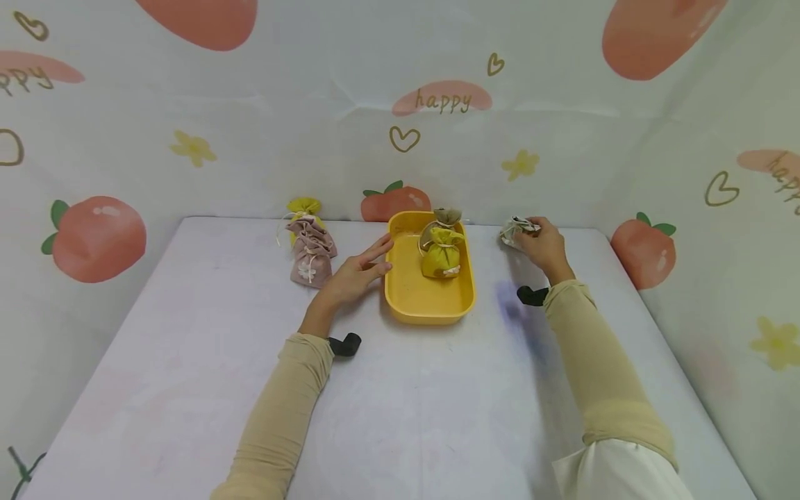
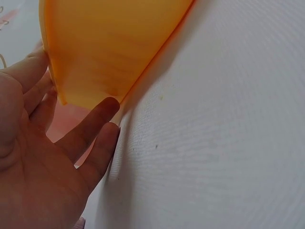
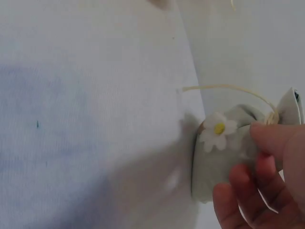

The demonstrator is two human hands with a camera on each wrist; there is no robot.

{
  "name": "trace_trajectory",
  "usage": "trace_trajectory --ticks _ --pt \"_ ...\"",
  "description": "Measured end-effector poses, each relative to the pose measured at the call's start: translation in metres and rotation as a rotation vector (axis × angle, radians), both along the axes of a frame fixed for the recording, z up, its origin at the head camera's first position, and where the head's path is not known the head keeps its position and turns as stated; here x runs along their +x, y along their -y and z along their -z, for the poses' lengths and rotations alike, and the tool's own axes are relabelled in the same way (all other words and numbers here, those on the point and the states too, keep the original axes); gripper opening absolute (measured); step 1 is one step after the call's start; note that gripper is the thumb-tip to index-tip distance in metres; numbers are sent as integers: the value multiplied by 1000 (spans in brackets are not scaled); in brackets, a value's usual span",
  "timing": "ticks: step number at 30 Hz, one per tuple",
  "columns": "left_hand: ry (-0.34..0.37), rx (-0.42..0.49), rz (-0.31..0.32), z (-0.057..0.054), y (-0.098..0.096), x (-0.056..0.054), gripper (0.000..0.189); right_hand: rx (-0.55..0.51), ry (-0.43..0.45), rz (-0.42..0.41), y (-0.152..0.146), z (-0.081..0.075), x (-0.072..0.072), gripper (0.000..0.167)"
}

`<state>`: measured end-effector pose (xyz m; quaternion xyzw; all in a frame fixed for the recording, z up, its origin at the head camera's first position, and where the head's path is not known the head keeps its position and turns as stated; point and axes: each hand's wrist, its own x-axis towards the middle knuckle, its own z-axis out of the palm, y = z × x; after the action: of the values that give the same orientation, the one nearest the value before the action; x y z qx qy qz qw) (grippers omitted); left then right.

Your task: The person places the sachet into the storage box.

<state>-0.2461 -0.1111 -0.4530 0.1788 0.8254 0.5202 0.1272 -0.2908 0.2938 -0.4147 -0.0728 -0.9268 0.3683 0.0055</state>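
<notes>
A yellow plastic tray (image 1: pixel 406 295) stands near the back of the table with a yellow drawstring pouch (image 1: pixel 442 258) and an olive-brown pouch (image 1: pixel 447 217) inside its right half. My left hand (image 1: pixel 351 279) is at the tray's left side, its fingers extended; in the left wrist view the fingers (image 2: pixel 97 121) lie along the tray wall (image 2: pixel 109 43). To the right of the tray, my right hand (image 1: pixel 547 251) pinches a pale grey-green drawstring pouch (image 3: pixel 214 167) near its tied neck. A white flower (image 3: pixel 218 130) with a yellow centre decorates this pouch, and its cord sticks out in a loop.
Left of the tray, mauve pouches (image 1: pixel 311 267) lie bunched together, with another yellow pouch (image 1: pixel 304 205) behind them. A patterned cloth backdrop (image 1: pixel 337 160) rises behind the white table (image 1: pixel 387 403). A bluish stain (image 1: pixel 509 298) marks the tabletop below the right hand.
</notes>
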Motion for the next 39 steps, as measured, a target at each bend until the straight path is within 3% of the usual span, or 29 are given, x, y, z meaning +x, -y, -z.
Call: trace_trajectory --ticks 11,19,23,30,39 --pt "-12 -16 -2 1 -1 -1 57 -32 -170 69 4 1 -2 37" --pt "-13 -27 -2 -1 -1 1 59 -100 -97 88 7 -11 3 42" --pt "-4 -20 -3 0 -1 0 59 -144 -101 85 11 -17 7 44" --pt "5 -27 -7 -1 -2 0 59 -305 -143 42 24 -37 15 38" --pt "-6 -11 -9 1 -1 1 58 -368 -200 -81 52 -68 34 30"
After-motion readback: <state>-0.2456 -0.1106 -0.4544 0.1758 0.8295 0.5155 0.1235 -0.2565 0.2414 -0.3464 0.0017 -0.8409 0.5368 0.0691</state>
